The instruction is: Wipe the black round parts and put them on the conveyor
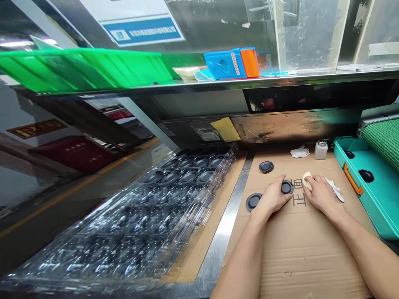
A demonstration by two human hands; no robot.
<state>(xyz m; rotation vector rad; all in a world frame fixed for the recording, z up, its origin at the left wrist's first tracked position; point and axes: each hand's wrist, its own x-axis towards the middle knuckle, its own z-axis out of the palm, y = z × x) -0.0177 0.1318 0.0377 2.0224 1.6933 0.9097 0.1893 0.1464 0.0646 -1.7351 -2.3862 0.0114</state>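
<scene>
My left hand (273, 195) grips a round black part (286, 187) by its edge, just above the cardboard sheet (289, 253). In my right hand (321, 192) is a cream-coloured pad (306, 179), pinched by the fingers a little to the right of the part. Another round black part (253, 202) lies partly hidden behind my left wrist, and one more black disc (266, 167) rests farther back. Right beside my right hand lies a crumpled white cloth (335, 190).
Clear plastic trays (156, 211) with several black parts cover the left side. At right stands a teal bin (382, 199) with black discs inside. A small white bottle (321, 150) and white tissue (299, 152) sit behind. Overhead, a shelf edge (280, 79) holds a green crate (87, 70).
</scene>
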